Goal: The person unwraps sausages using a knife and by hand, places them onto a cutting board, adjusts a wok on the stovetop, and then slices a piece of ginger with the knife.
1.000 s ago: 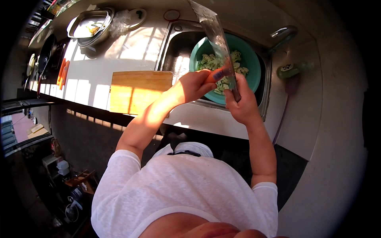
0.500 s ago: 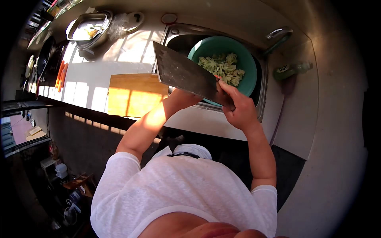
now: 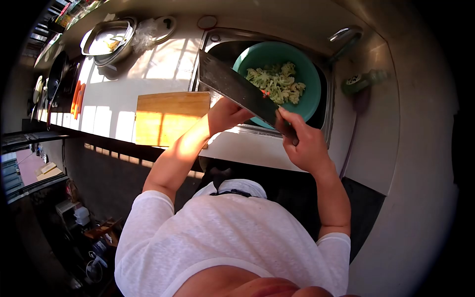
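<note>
My right hand [image 3: 304, 141] is closed round the handle of a wide cleaver [image 3: 237, 88], whose blade points up and left over the sink's front edge. Behind the blade is my left hand [image 3: 227, 116], its fingers mostly hidden by the steel; what it holds cannot be made out now. Small orange bits [image 3: 265, 92] show at the blade's upper edge. Beyond the cleaver, a green basin [image 3: 310, 74] sits in the sink [image 3: 222, 37] with pale green and white cut vegetable pieces [image 3: 279, 81] in it. Left of my left hand lies a wooden cutting board [image 3: 170, 119].
A faucet [image 3: 346, 34] rises behind the sink. To its right lies a green bottle [image 3: 363, 81]. Carrots [image 3: 77, 99] rest at the counter's left, near a dark pan [image 3: 58, 72]. Bowls [image 3: 111, 42], a plastic bag [image 3: 144, 35] and a lid [image 3: 164, 28] stand at the back.
The cleaver has swung from upright over the basin to a leftward slant. An orange vegetable seen in my left hand earlier is now hidden. My left hand has moved left and down, behind the blade.
</note>
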`<move>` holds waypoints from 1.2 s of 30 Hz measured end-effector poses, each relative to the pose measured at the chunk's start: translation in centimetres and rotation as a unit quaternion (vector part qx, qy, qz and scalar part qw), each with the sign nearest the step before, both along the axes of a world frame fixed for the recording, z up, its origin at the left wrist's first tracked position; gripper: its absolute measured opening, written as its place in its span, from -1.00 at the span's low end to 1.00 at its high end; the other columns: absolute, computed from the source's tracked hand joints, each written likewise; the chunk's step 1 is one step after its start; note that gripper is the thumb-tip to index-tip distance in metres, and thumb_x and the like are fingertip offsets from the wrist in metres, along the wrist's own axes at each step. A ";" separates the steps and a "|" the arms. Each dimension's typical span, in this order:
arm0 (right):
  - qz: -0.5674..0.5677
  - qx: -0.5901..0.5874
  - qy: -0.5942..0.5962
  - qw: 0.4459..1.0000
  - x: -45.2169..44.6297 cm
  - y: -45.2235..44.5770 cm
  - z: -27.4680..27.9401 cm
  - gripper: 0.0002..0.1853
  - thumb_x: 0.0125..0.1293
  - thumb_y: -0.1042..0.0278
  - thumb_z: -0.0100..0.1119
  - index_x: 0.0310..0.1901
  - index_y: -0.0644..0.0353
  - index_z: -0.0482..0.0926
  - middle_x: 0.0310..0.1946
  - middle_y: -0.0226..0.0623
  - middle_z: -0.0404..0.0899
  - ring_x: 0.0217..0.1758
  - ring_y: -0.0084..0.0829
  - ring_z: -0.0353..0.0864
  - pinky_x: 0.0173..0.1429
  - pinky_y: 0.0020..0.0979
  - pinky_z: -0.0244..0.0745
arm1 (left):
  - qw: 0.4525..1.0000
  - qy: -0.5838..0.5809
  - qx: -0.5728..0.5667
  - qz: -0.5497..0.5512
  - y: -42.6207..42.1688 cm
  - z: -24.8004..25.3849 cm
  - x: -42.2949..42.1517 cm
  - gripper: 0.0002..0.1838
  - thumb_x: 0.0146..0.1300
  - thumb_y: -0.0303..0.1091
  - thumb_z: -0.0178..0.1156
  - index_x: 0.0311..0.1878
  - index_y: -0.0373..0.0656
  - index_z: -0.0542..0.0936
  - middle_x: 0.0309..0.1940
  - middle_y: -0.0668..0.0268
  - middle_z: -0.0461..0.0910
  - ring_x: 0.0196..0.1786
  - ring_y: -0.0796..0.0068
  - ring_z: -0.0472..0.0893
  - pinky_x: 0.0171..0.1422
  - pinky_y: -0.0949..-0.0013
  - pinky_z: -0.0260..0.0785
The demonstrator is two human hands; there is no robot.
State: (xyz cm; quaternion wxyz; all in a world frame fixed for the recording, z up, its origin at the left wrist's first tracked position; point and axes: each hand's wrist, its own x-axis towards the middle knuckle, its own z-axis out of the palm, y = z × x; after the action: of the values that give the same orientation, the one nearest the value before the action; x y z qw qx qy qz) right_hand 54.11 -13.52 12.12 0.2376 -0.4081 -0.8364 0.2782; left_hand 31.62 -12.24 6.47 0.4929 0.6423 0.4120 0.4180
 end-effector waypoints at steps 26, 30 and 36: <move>-0.020 0.064 -0.039 0.997 -0.6 0.8 -0.9 -0.41 -0.08 0.52 0.18 0.11 0.13 0.37 -0.27 -0.15 0.61 -0.29 -0.15 0.62 -0.26 -0.23 0.54 | 0.969 0.112 0.200 0.096 -0.2 -0.4 2.4 -0.73 0.13 -0.47 0.17 -0.07 -0.22 0.53 -0.22 0.10 0.59 -0.15 0.13 0.58 -0.07 0.23 0.41; -0.024 -0.149 0.009 0.988 -1.2 0.8 0.6 -0.54 0.08 0.50 0.16 0.08 0.15 0.38 -0.38 -0.19 0.59 -0.39 -0.21 0.62 -0.33 -0.31 0.50 | 0.983 0.142 -0.081 0.086 -1.7 -1.3 0.9 -0.57 0.08 -0.17 0.26 -0.06 -0.21 0.43 -0.37 0.08 0.59 -0.34 0.14 0.61 -0.26 0.26 0.42; -0.112 -0.246 0.055 0.961 -3.2 0.0 -3.5 -0.52 0.15 0.45 0.12 0.14 0.20 0.31 -0.48 -0.26 0.47 -0.51 -0.34 0.46 -0.34 -0.41 0.40 | 0.966 -0.113 -0.227 0.049 -6.0 -0.6 -4.4 -0.57 0.15 -0.37 0.15 0.09 -0.21 0.35 -0.39 0.33 0.48 -0.45 0.60 0.49 -0.39 0.49 0.37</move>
State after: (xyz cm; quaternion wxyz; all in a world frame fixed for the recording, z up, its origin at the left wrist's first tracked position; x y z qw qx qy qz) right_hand 50.94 -13.51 8.61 0.2050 -0.5292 -0.6770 0.4687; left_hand 27.22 -18.28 5.83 0.6483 0.4414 0.4687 0.4063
